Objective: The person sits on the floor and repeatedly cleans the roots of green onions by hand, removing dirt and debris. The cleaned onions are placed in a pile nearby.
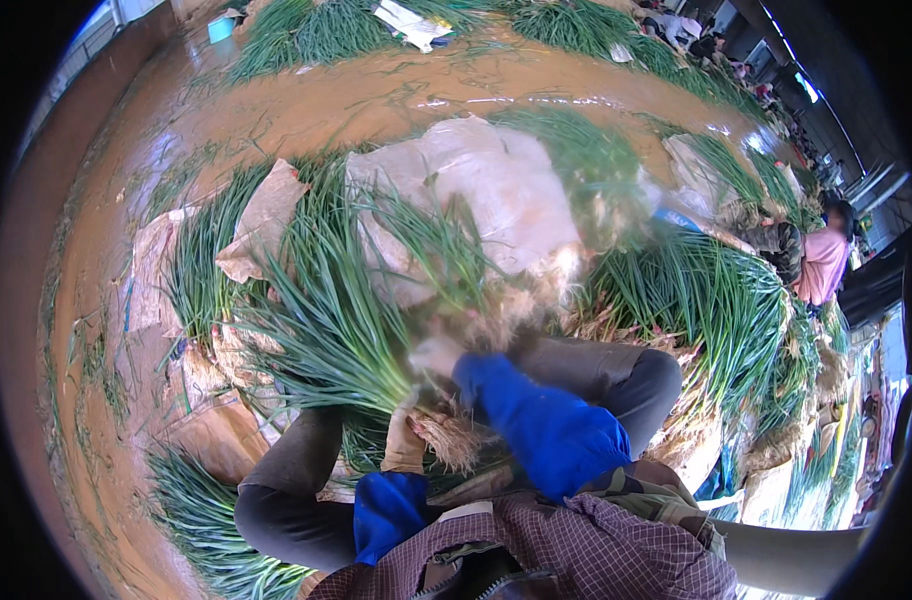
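Note:
My left hand, in a tan glove below a blue sleeve, is closed around the root end of a bunch of green onions. The leaves fan out to the upper left, and pale roots hang at its right. My right hand is blurred beside the stems, a little above the left hand; its fingers are not clear. Just beyond it, more green onions lie with their roots on a whitish woven sheet.
A large heap of green onions lies at the right, another pile at lower left. A brown sack piece rests on onions at the left. Wet brown floor spans the far side. A person in pink sits at right.

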`<control>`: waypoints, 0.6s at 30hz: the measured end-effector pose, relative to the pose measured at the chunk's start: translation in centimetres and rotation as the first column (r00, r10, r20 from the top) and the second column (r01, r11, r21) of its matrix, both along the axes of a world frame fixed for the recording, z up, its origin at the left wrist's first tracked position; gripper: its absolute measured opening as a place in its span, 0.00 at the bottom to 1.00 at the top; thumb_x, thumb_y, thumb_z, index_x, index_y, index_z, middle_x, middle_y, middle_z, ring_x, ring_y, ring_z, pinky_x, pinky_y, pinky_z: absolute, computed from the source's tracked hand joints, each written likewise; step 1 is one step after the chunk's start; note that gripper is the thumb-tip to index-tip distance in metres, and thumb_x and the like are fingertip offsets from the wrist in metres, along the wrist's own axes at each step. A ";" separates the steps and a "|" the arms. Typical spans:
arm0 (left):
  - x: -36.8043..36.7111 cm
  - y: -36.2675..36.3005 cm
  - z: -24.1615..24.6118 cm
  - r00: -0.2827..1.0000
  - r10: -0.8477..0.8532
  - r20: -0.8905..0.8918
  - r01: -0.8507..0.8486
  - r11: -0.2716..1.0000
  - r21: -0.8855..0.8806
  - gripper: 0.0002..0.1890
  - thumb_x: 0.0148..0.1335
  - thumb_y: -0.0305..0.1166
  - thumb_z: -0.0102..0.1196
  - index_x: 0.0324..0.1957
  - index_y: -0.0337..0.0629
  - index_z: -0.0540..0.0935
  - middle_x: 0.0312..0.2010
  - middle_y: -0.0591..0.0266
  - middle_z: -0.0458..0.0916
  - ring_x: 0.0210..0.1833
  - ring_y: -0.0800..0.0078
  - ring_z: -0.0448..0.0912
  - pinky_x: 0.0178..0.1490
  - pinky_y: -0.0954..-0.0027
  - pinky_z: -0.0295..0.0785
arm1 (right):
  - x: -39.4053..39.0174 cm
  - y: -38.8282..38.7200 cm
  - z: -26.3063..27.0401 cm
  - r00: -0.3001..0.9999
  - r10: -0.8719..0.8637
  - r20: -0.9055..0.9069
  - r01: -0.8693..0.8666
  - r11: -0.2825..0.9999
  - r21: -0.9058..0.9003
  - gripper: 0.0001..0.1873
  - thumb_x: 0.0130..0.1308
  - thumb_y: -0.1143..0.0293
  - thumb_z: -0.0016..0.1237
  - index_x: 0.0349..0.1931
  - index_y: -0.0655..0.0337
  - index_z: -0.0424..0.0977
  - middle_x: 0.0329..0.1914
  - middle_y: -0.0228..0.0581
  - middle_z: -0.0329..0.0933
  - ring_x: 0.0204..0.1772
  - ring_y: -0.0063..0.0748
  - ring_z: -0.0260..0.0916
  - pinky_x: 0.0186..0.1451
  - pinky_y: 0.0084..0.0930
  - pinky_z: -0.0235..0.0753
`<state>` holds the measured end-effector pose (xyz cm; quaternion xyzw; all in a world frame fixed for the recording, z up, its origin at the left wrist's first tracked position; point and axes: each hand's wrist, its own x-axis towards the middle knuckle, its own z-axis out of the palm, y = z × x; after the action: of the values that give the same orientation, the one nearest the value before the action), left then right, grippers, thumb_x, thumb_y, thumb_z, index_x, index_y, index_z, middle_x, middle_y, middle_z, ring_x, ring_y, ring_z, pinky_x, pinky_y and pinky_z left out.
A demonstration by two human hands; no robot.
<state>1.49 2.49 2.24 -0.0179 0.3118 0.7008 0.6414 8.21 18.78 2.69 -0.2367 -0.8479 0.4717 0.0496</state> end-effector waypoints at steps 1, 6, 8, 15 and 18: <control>-0.2 -0.4 0.5 1.000 0.023 -0.016 -0.024 0.998 -0.065 0.18 0.59 0.36 0.52 0.49 0.37 0.74 0.44 0.55 0.77 0.37 0.64 0.78 0.38 0.66 0.77 | 0.7 1.1 1.1 0.970 -0.225 0.095 0.230 0.972 -0.047 0.10 0.55 0.67 0.52 0.34 0.63 0.77 0.31 0.45 0.77 0.35 0.39 0.74 0.40 0.30 0.72; -0.5 -0.5 2.7 0.980 0.107 0.170 -0.133 0.979 0.151 0.14 0.59 0.37 0.53 0.45 0.46 0.71 0.33 0.65 0.72 0.38 0.68 0.72 0.40 0.65 0.73 | 13.8 9.8 9.9 0.757 -0.650 -0.059 0.649 0.760 -0.041 0.10 0.53 0.69 0.52 0.33 0.65 0.77 0.26 0.43 0.77 0.30 0.31 0.72 0.37 0.27 0.72; -0.5 -0.8 3.8 0.994 0.069 0.083 -0.086 0.973 0.212 0.15 0.57 0.36 0.54 0.45 0.45 0.71 0.32 0.63 0.73 0.36 0.67 0.74 0.38 0.64 0.74 | 22.6 12.1 13.4 0.722 -0.677 -0.144 0.692 0.707 0.146 0.09 0.54 0.70 0.53 0.33 0.66 0.76 0.25 0.38 0.77 0.29 0.25 0.72 0.34 0.21 0.72; -0.3 0.5 2.9 0.993 0.042 -0.112 -0.036 0.998 0.054 0.18 0.54 0.34 0.56 0.45 0.39 0.71 0.30 0.59 0.76 0.29 0.65 0.77 0.28 0.67 0.75 | 45.3 8.6 17.9 -0.045 -0.958 0.282 0.420 0.238 0.876 0.14 0.53 0.63 0.45 0.38 0.56 0.75 0.38 0.52 0.76 0.43 0.51 0.74 0.48 0.39 0.72; -0.7 1.0 0.3 0.993 0.068 0.093 -0.071 0.997 0.024 0.17 0.55 0.33 0.55 0.46 0.40 0.71 0.32 0.62 0.75 0.34 0.67 0.75 0.34 0.66 0.74 | 43.4 7.4 18.9 0.045 -0.971 0.234 0.358 0.235 0.904 0.22 0.53 0.65 0.48 0.49 0.61 0.70 0.43 0.50 0.76 0.47 0.47 0.73 0.51 0.38 0.72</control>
<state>0.75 3.45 2.51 -0.0524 0.2716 0.7253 0.6304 51.58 26.23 21.63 -0.7900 -0.6010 -0.1170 -0.0304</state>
